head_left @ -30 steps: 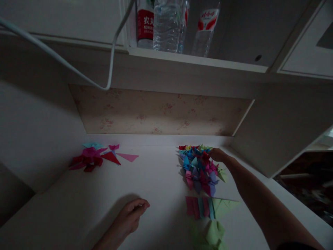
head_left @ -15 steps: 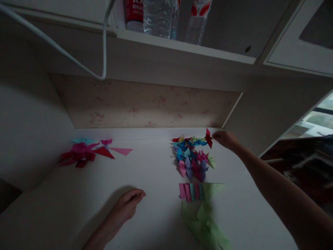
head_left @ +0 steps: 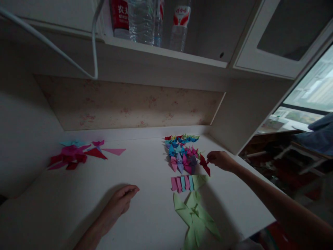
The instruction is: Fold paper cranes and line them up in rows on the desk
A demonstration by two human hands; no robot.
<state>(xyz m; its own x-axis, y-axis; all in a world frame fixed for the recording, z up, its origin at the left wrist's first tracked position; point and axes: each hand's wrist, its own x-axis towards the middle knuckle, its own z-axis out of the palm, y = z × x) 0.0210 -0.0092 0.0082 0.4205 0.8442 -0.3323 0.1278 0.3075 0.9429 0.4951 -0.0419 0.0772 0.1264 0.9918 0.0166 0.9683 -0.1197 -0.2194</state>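
My right hand (head_left: 218, 159) pinches a red origami crane (head_left: 205, 164) by one end, at the right edge of the rows of folded cranes. Those rows hold several paper cranes in pink, purple, blue, yellow and red, among them a pink crane (head_left: 173, 163) and a lilac crane (head_left: 180, 162) at the front. Resting on the white desk (head_left: 145, 215), my left hand (head_left: 122, 199) has its fingers curled together, and nothing shows in them. Below the cranes lie several folded pink and blue paper strips (head_left: 179, 183) and a large light-green folded paper piece (head_left: 194, 211).
A heap of magenta and red folded paper (head_left: 71, 154) lies at the desk's back left, with a pink paper triangle (head_left: 114, 151) beside it. Overhead, a shelf (head_left: 166, 52) holds plastic bottles (head_left: 180, 27). A white cable (head_left: 57, 50) hangs at the upper left.
My right hand has brought the red crane from the back row towards me, down beside the front cranes. My left hand stays in nearly the same place. The view has turned right.
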